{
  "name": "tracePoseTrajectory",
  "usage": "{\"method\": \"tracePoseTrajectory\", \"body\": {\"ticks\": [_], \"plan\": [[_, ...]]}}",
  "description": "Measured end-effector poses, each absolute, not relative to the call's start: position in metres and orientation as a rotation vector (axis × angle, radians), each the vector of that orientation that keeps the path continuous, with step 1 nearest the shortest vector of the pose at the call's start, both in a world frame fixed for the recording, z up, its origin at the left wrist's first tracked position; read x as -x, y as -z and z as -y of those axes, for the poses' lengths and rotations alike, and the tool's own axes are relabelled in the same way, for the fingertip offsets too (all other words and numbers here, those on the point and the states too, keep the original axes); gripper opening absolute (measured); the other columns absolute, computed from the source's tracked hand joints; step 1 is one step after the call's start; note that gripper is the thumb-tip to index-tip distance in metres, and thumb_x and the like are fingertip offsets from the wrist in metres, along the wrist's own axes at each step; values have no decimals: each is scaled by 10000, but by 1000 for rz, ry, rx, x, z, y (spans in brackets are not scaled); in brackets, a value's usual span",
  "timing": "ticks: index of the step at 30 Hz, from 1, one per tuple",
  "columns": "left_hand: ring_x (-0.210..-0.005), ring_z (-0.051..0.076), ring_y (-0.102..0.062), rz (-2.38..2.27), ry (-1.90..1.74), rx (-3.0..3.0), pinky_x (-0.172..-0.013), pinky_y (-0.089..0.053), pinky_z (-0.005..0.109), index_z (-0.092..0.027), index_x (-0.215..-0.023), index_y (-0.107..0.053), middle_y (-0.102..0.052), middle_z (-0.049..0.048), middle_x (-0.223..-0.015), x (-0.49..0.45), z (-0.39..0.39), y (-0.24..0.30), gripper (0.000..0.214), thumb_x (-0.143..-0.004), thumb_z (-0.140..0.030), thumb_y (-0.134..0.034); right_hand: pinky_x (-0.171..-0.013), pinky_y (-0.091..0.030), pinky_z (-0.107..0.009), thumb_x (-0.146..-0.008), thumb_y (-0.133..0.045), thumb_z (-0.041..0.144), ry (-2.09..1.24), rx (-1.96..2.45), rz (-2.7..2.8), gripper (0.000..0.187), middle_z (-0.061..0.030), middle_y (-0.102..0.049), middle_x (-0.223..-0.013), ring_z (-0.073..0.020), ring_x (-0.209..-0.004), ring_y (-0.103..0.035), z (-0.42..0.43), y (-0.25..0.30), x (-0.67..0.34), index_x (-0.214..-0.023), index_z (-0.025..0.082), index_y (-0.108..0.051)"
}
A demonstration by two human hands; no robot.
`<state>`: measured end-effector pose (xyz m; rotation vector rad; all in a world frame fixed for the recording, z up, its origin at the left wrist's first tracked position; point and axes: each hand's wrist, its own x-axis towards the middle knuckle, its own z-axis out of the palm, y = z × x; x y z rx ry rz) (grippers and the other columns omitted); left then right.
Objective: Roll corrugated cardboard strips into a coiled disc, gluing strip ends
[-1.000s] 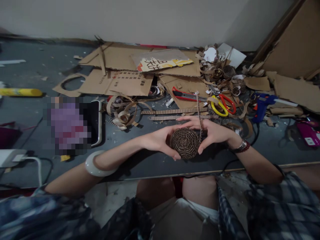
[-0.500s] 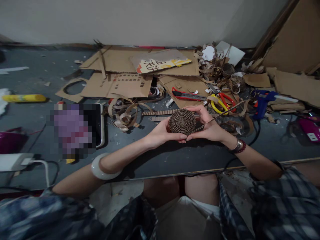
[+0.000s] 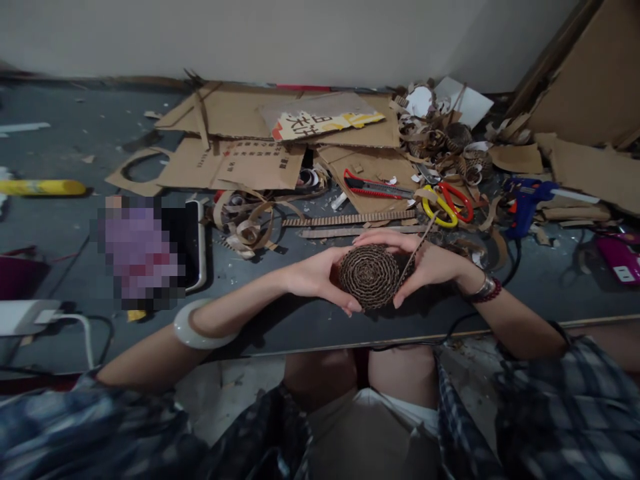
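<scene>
A round coil of rolled corrugated cardboard (image 3: 370, 276) is held upright above the dark table (image 3: 310, 320), its spiral face toward me. My left hand (image 3: 317, 277) cups its left side with fingers wrapped round it. My right hand (image 3: 430, 263) wraps the right side and top. A loose tail of the cardboard strip (image 3: 417, 243) runs up and to the right from the coil, across my right hand.
Behind my hands lie flat corrugated strips (image 3: 350, 220), curled offcuts (image 3: 247, 230), cardboard sheets (image 3: 250, 163), a red utility knife (image 3: 375, 188), yellow and red scissors (image 3: 445, 203) and a blue glue gun (image 3: 525, 200). A tablet (image 3: 193, 243) lies left, a yellow tube (image 3: 40, 187) far left.
The coil has come down and slightly toward me, and my hands have turned it. The loose tail, pointing right half a second ago, now slants up and to the right.
</scene>
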<state>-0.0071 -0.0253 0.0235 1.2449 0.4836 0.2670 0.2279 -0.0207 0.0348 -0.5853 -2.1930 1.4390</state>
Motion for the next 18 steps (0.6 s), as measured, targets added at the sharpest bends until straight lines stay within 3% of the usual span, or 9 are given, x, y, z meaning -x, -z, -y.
{"method": "tracePoseTrajectory", "body": {"ticks": [5, 10, 18], "plan": [[-718, 178, -691, -546, -544, -1094, -690, -580, 300, -152, -1188, -467, -691, 63, -864, 3, 22, -16, 688, -617, -255, -835, -1015, -446, -398, -522, -875, 361, -1194, 763, 1901, 829, -61, -485, -1309, -245, -1235, -490, 27, -30, -223, -1238, 284, -464], [-838, 168, -671, -659, -755, -1185, -775, -548, 267, -128, -1041, -532, -691, 74, -982, -6, 28, -10, 593, -564, -264, -857, -1060, -414, -411, -519, -875, 359, -910, 822, 1815, 850, -68, -458, -1333, -264, -1288, -438, 36, -18, -211, -1230, 289, -414], [-756, 161, -671, -797, -646, -1255, -736, -553, 289, -104, -970, -554, -704, 65, -905, -5, 24, -16, 489, -594, -253, -827, -1025, -461, -399, -589, -837, 380, -1008, 846, 1931, 806, -75, -454, -1350, -258, -1281, -449, 29, -23, -218, -1279, 278, -433]]}}
